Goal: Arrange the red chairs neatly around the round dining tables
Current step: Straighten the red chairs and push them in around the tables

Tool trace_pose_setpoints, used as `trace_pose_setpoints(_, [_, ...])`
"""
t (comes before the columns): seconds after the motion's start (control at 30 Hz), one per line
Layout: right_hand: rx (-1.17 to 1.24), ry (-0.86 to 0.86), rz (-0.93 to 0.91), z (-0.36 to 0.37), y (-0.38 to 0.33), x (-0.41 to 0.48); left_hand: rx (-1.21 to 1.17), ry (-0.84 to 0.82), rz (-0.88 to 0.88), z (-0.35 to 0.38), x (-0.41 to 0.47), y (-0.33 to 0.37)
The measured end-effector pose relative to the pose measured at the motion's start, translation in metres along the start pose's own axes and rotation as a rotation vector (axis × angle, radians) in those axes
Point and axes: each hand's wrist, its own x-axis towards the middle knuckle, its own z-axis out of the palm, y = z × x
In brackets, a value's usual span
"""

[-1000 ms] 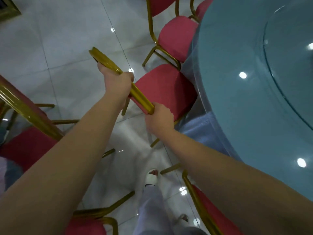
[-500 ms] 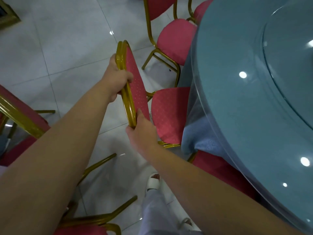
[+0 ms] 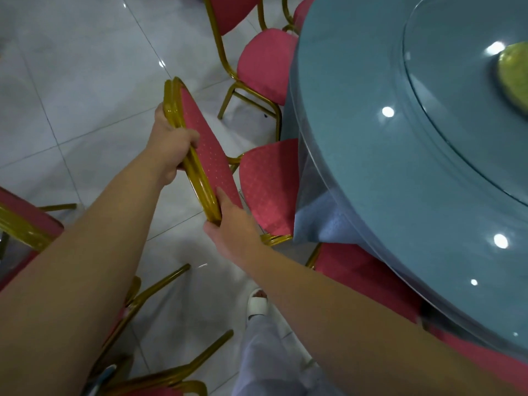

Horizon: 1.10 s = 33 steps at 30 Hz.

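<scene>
A red chair with a gold frame stands at the round table's edge, its backrest (image 3: pixel 210 161) toward me and its seat (image 3: pixel 268 187) partly under the blue tablecloth. My left hand (image 3: pixel 171 144) grips the gold top rail of the backrest. My right hand (image 3: pixel 231 227) holds the rail's near end, thumb lying along the red padding. The round table (image 3: pixel 414 167) fills the right side, covered in blue cloth under clear plastic with a glass turntable on top.
Another red chair (image 3: pixel 265 64) stands at the table farther away, and one (image 3: pixel 368 272) is tucked under it nearer me. More red chairs (image 3: pixel 25 221) with gold legs stand at the left and bottom left. My foot (image 3: pixel 257 304) is on the white tiled floor.
The chair has turned so its backrest faces me edge-on and its seat has slid under the table edge. Both hands kept their hold on the rail.
</scene>
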Motion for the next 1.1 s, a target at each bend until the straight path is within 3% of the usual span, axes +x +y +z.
trace_pose_setpoints(0.13, [0.093, -0.204, 0.066, -0.011, 0.038, -0.040, 0.006, 0.019, -0.014, -0.001, -0.003, 0.006])
trace_pose_setpoints(0.27, [0.211, -0.232, 0.084, -0.041, 0.078, -0.109, 0.063, 0.046, -0.040, 0.000, -0.013, 0.008])
trace_pose_setpoints(0.33, [0.217, -0.189, 0.096, -0.065, 0.096, -0.140, 0.112, 0.189, -0.032, 0.009, -0.030, 0.009])
trace_pose_setpoints(0.4, [0.259, -0.173, 0.122, -0.090, 0.117, -0.175, 0.239, 0.372, 0.093, 0.024, -0.068, 0.001])
trace_pose_setpoints(0.47, [0.270, -0.182, 0.153, -0.110, 0.144, -0.215, 0.293, 0.354, 0.323, 0.051, -0.127, -0.022])
trace_pose_setpoints(0.5, [0.260, -0.190, 0.156, -0.118, 0.158, -0.236, 0.309, 0.238, 0.388, 0.067, -0.162, -0.034])
trace_pose_setpoints(0.57, [0.314, -0.240, 0.146, -0.129, 0.188, -0.284, 0.410, -0.188, 0.343, 0.095, -0.235, -0.061])
trace_pose_setpoints(0.63, [0.350, -0.319, 0.106, -0.137, 0.213, -0.336, 0.683, -0.716, 0.252, 0.121, -0.304, -0.093])
trace_pose_setpoints(0.7, [0.308, -0.326, 0.095, -0.147, 0.239, -0.384, 0.999, -1.013, 0.287, 0.146, -0.361, -0.126])
trace_pose_setpoints(0.77, [0.197, -0.274, 0.114, -0.156, 0.272, -0.422, 1.179, -0.935, 0.337, 0.176, -0.404, -0.155])
trace_pose_setpoints(0.93, [-0.088, -0.026, 0.101, -0.150, 0.333, -0.479, 1.174, -0.260, 0.584, 0.238, -0.448, -0.180])
trace_pose_setpoints(1.1, [-0.091, 0.054, 0.060, -0.142, 0.336, -0.489, 1.297, -0.266, 0.616, 0.235, -0.460, -0.176])
